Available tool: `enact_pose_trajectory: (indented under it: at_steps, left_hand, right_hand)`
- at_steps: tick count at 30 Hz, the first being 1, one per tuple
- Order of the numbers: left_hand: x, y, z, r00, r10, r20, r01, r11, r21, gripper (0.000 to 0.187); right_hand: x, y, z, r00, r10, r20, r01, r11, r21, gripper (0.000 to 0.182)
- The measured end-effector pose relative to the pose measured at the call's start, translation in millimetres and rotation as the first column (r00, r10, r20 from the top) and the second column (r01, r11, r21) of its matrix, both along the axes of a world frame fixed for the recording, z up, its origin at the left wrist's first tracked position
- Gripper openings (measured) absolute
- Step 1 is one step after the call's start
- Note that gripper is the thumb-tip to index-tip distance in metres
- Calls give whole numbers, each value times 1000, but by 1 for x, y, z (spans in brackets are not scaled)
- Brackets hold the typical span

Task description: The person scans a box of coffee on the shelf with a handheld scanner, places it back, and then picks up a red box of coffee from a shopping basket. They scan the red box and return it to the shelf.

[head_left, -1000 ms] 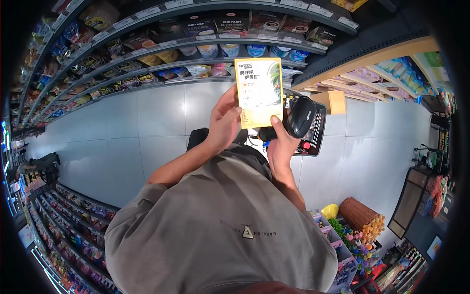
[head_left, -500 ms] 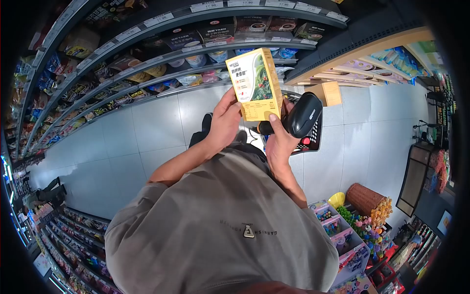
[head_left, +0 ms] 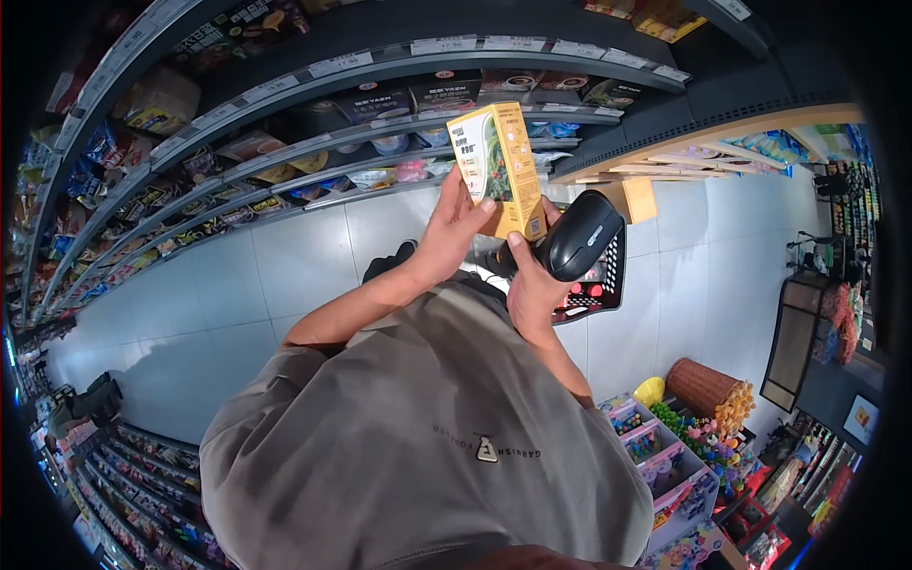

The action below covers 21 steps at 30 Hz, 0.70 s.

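Observation:
In front of the shelves, a yellow coffee box [head_left: 518,171] is held upright but turned, so its front picture of green leaves and red berries and a printed side panel both show. My left hand [head_left: 451,233] is closed on its left side, thumb across the lower front. Wrapped around a black handheld barcode scanner [head_left: 584,237], my right hand [head_left: 537,294] has its thumb against the bottom of the box. The scanner's head points up and to the right; much of its handle is hidden by my hand.
A black shopping basket [head_left: 619,285] with red items stands on the floor behind the scanner. Packed shelves [head_left: 380,123] with price tags curve across the top and left. Nearby are a wooden block [head_left: 638,201], a wicker basket [head_left: 703,385] and a display stand [head_left: 679,475].
The coffee box has been turned, bringing its printed side panel into view and narrowing its front. My left thumb has moved onto the front. The scanner has tilted slightly.

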<state>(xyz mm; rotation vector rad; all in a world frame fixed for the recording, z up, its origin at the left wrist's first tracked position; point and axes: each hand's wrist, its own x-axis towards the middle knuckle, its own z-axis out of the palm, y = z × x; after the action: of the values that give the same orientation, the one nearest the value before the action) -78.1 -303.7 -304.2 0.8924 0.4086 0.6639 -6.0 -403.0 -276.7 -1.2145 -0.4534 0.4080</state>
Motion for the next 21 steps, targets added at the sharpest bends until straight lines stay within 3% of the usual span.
enact_pose_trajectory:
  at_steps: [2,6,8,12,14,16,18,20,21]
  left_hand:
    - [-4,9,-5,996,-42,79,37,997,67,84]
    - [-10,27,3,990,-97,99,86,990,109,99]
    - [-14,31,5,992,-101,75,105,993,-57,100]
    - [-19,47,8,984,-161,78,172,972,-163,91]
    - [-23,54,5,980,-172,98,190,956,-224,83]
    - [-29,60,-1,946,-197,258,281,895,-347,77]
    - [-29,60,0,952,-169,255,248,914,-321,71]
    - [-32,67,8,890,-199,410,323,910,-261,70]
    - [-31,68,13,907,-183,380,293,921,-256,72]
  right_hand:
    - [-4,7,-1,999,0,50,3,999,-48,58]
    - [-13,20,-2,988,50,147,-38,995,-88,59]
    - [-22,26,5,985,89,145,-79,994,-73,58]
    - [-30,35,9,977,146,158,-125,983,-133,59]
    - [-32,39,4,980,152,127,-143,986,-82,59]
    - [-34,42,0,989,147,17,-146,989,-35,57]
    - [-35,45,-2,990,139,-8,-140,990,-32,55]
    - [-34,46,-5,995,100,-27,-102,993,-64,55]
    - [-32,48,-4,997,77,18,-74,992,-97,52]
